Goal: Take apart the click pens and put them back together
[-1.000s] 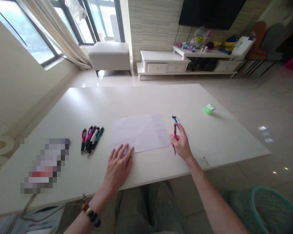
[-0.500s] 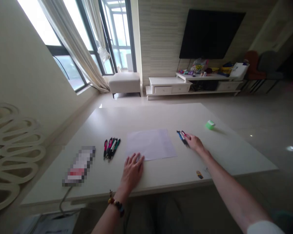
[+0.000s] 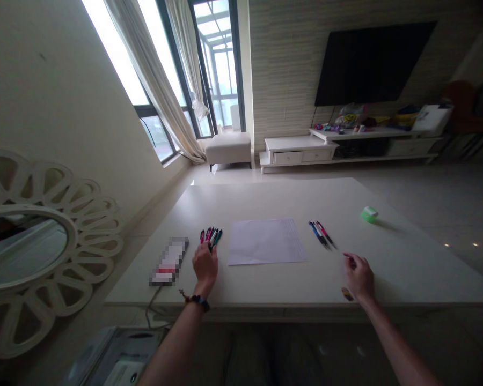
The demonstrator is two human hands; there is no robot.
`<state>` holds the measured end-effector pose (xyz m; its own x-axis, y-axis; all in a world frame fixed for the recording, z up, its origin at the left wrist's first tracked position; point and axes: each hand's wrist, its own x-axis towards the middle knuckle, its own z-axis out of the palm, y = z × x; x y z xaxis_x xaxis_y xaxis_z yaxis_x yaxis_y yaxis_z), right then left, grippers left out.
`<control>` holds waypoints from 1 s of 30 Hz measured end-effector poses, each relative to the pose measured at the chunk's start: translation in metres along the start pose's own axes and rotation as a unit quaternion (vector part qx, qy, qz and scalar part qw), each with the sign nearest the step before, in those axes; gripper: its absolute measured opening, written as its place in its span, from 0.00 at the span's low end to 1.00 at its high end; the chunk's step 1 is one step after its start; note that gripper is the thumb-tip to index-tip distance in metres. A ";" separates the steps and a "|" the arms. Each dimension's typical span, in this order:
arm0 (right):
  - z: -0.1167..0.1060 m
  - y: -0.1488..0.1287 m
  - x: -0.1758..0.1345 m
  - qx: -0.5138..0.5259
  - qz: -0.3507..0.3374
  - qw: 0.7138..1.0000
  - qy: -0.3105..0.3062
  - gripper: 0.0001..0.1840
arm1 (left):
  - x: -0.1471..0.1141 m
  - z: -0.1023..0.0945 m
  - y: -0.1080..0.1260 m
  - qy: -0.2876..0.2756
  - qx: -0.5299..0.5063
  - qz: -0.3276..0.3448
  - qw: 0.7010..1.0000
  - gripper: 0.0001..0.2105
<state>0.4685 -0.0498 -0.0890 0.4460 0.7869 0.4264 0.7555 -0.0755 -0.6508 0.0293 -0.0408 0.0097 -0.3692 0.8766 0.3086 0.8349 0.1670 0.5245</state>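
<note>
My left hand [image 3: 205,264] lies at the near end of a bunch of pens [image 3: 214,235] with pink and green barrels. Its fingers are curled over their lower ends, which they hide. To the right, my right hand [image 3: 359,274] hovers above the tabletop with loosely bent fingers, and I see nothing in it. A few pens [image 3: 321,235], blue and pink among them, lie slanted beyond its fingertips, apart from the hand. Between the two groups of pens, a white sheet of paper [image 3: 265,241] lies flat, untouched by either hand.
On the white table [image 3: 273,201] lie a phone [image 3: 170,261] with blurred screen and cable, a green-and-white block [image 3: 369,214] at right and a small sticker [image 3: 346,294] near the front edge. A flower-shaped mirror frame [image 3: 100,236] stands at left.
My left hand has left the paper's near edge and moved left onto the pen bunch. My right hand has let go of the right-hand pens and drawn back towards me. The view has shifted left.
</note>
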 end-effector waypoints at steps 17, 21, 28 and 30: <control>-0.010 -0.030 -0.003 0.041 0.030 0.998 0.022 0.22 | 0.018 0.002 -0.001 -0.033 -0.134 -0.123 0.983 0.15; -0.010 -0.092 -0.036 0.178 0.021 0.976 -0.121 0.21 | -0.010 0.027 0.032 -0.148 -0.376 -0.108 0.908 0.20; 0.017 -0.170 -0.085 0.284 0.005 0.900 -0.330 0.16 | -0.080 0.057 0.091 -0.280 -0.530 -0.062 0.798 0.18; 0.020 -0.174 -0.084 0.294 0.002 0.891 -0.347 0.16 | -0.083 0.059 0.092 -0.286 -0.503 -0.039 0.815 0.18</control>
<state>0.2901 -0.0904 -0.0244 -0.1091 0.9919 0.0657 0.2809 0.0941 -0.9551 0.1608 -0.0719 -0.0143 0.0854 0.9960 -0.0252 -0.0450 0.0291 0.9986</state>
